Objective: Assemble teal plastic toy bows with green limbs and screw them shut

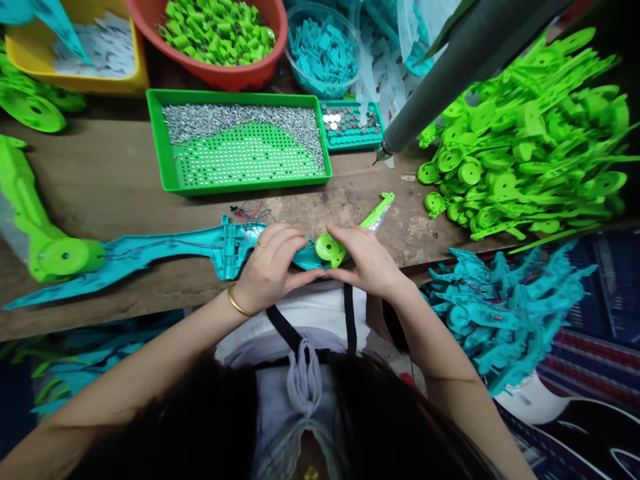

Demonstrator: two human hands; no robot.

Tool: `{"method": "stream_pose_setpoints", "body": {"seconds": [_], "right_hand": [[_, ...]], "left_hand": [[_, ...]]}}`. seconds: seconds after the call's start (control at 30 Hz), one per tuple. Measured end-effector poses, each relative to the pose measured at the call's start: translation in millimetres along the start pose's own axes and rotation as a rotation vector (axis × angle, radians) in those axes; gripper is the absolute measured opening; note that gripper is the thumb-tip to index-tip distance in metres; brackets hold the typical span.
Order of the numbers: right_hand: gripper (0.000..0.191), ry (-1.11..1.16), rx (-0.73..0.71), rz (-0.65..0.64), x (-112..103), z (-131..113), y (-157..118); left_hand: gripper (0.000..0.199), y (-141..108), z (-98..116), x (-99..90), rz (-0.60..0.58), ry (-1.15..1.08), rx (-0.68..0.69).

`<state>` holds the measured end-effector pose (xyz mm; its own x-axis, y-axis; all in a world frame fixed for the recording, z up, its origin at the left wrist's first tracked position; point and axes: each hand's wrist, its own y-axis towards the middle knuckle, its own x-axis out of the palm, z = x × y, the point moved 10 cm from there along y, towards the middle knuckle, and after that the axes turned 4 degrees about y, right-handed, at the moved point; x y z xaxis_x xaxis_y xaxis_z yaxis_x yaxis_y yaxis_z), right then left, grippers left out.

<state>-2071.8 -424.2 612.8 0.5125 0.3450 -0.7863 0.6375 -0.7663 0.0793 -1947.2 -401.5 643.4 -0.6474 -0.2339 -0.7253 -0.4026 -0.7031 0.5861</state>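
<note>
At centre frame, on the tabletop (125, 180), we see a long teal plastic toy shell (165, 257) with thin wires at its middle. The left hand (270, 267) is closed over its right end, and the right hand (367, 260) pinches a lime-green disc piece (329, 248) against it. We judge both parts light, stiff and smooth. They are best held at the thick hub, clear of the fragile wires and the thin pointed tip.

**Bare arms, gold at the wrist**

The left hand (270, 267) wears a thin gold ring and a gold bangle (239, 305) at the wrist. The right hand (367, 261) is unadorned. Arms sleeveless; white top, black straps, grey knotted tie, long dark hair.
</note>
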Motion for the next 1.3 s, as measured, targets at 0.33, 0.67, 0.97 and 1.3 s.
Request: {"method": "stream_pose_setpoints", "body": {"seconds": [0.33, 0.67, 0.97, 1.3], "right_hand": [[0.073, 0.060, 0.006, -0.026, 0.7, -1.9, -2.8], [0.071, 0.111, -0.024, 0.013, -6.3, 2.1, -5.4], [0.072, 0.022, -0.024, -0.037, -4.9, 3.1, -7.9], [0.071, 0.021, -0.075, 0.060, -9.5, -3.2, -6.8]], "left_hand": [[0.059, -5.7, -7.8, 4.6, -0.047, 0.004, -0.077], [0.064, -5.0, 14.3, 11.8, -0.036, -0.015, 0.043], [0.067, -9.2, 10.7, 34.2, -0.140, 0.051, 0.009], [0.071, -9.6, 9.7, 35.9, -0.166, 0.064, -0.009]]}}
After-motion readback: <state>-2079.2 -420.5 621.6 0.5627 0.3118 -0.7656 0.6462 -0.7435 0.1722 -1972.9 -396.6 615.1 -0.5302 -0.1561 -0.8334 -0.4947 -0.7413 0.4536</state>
